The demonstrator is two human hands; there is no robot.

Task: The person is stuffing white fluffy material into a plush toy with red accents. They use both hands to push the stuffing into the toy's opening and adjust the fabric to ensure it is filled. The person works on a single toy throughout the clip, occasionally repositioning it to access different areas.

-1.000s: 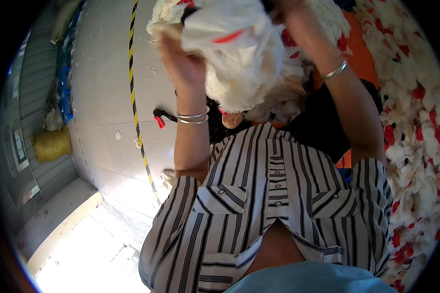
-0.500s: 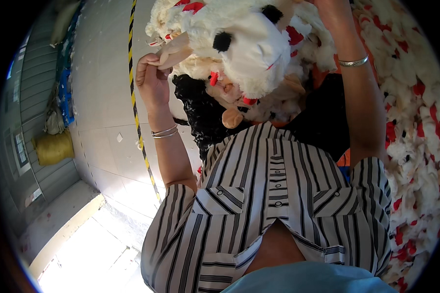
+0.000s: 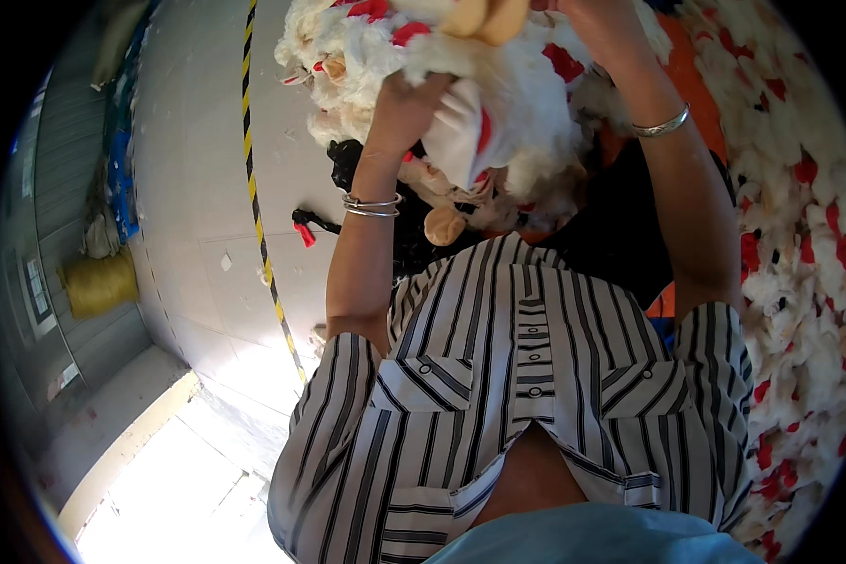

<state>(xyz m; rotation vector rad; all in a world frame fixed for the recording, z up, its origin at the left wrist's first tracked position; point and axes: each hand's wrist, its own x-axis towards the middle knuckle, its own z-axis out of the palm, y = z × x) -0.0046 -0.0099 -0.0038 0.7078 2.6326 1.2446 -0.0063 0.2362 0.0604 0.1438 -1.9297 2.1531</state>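
A limp, fluffy white plush toy skin [image 3: 526,103] with red patches hangs in front of me at the top of the view. My left hand [image 3: 406,111] is closed on its left part, beside a smooth white flap [image 3: 456,136] that hangs down. At the upper edge my right hand [image 3: 597,21] has its fingers curled at the skin's top; the fingertips are partly cut off. Between the hands a beige cloth piece [image 3: 487,19] sticks out. Below hangs a small rounded beige part [image 3: 444,226]. More white and red plush pieces [image 3: 334,85] lie behind.
A large heap of white and red plush pieces [image 3: 794,310] fills the right side. Black fabric [image 3: 620,216] covers my lap. On the tiled floor [image 3: 193,188] runs a yellow-and-black tape line [image 3: 252,179]. A yellow roll [image 3: 101,285] stands by the left wall.
My left hand has moved right, from the beige piece onto the white plush. The toy's black-patched white face has turned out of view. My right hand has shifted slightly left.
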